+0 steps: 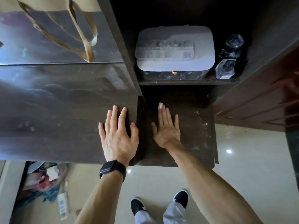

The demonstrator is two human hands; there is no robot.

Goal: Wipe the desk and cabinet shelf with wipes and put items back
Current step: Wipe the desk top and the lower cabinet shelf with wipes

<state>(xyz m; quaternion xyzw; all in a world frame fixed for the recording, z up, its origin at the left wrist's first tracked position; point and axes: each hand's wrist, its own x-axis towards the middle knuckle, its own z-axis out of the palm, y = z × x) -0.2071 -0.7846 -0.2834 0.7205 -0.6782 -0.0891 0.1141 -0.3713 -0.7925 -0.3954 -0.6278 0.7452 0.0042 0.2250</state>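
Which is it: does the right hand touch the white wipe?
Touching. Head view: the right hand presses flat fingers on the wipe, poking out beyond them.

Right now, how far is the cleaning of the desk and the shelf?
Nothing looks finished. The desk shows smears. The right hand presses a wipe flat on the lower shelf; the left hand rests on the desk. White specks on that shelf's right side are left to wipe.

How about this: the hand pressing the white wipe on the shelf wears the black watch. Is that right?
No. The head view shows the right hand pressing the white wipe on the shelf bare-wristed; the black watch is on the left hand.
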